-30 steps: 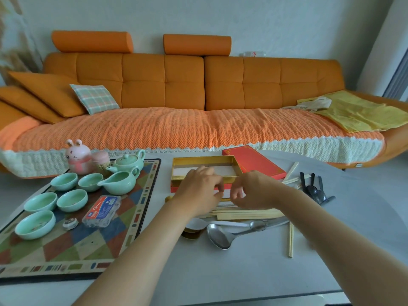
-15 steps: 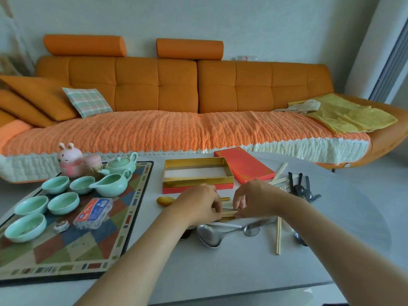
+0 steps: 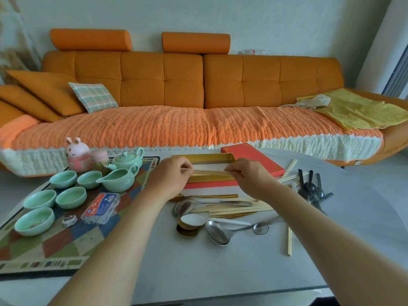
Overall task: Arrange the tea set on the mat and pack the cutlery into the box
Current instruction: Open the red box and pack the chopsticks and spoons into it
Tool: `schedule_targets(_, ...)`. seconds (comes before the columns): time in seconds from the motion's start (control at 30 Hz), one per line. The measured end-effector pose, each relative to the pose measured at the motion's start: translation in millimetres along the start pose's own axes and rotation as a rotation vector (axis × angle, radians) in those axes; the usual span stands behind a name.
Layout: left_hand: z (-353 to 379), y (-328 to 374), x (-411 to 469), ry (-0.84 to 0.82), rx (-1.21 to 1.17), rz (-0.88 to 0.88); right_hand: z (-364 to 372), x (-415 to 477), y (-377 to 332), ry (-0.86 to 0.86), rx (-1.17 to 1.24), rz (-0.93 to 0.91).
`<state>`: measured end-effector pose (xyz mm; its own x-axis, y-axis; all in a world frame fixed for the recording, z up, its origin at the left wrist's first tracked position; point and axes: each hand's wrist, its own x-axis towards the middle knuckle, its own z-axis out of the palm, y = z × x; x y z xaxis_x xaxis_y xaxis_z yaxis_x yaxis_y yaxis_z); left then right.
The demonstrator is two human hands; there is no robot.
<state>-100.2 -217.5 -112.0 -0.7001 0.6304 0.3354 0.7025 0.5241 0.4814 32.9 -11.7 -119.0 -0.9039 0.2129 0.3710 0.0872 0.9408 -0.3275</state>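
A: What sits at the far left?

B: A patterned mat lies on the table, with five pale green teacups grouped on its left half. Behind them stand a pink rabbit figure and a green teapot. Just in front of the teapot is a matching pitcher. A blue-and-red plastic packet lies on the mat near the cups.

A: And the hands?

B: Both are over the open box, which rests on the table just right of the mat. The left hand has thumb and fingers curled, pinching the left end of a bundle of pale chopsticks. The right hand pinches the other end the same way. The chopsticks lie level, lengthwise over the box's near side. I cannot tell whether they touch its floor.

A: What lies in front of the box?

B: There is a loose heap of cutlery on the table, nearer the person. It includes more chopsticks, a gold-handled piece, a white plastic spoon and a large metal spoon.

A: Further right?

B: The red lid lies at the box's far right corner. Right of that, a few black spoons lie together. One chopstick pair lies apart, pointing toward the table's near edge. An orange sofa runs behind everything.
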Motion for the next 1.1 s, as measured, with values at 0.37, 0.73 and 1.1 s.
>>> schedule_targets(0.37, 19.3, -21.6, 5.4, -0.119, 0.265, 0.142, 35.9, 41.6, -8.2, 0.001, -0.045, 0.114)
schedule_targets(0.73, 33.2, -26.1, 13.1, -0.306, 0.332, 0.102, 37.0, 35.0, -12.8, -0.211, 0.062, 0.122)
schedule_targets(1.1, 30.1, 12.6, -2.1, -0.056, 0.095, 0.310, 10.8, 14.8, -8.2, 0.024, -0.003, -0.184)
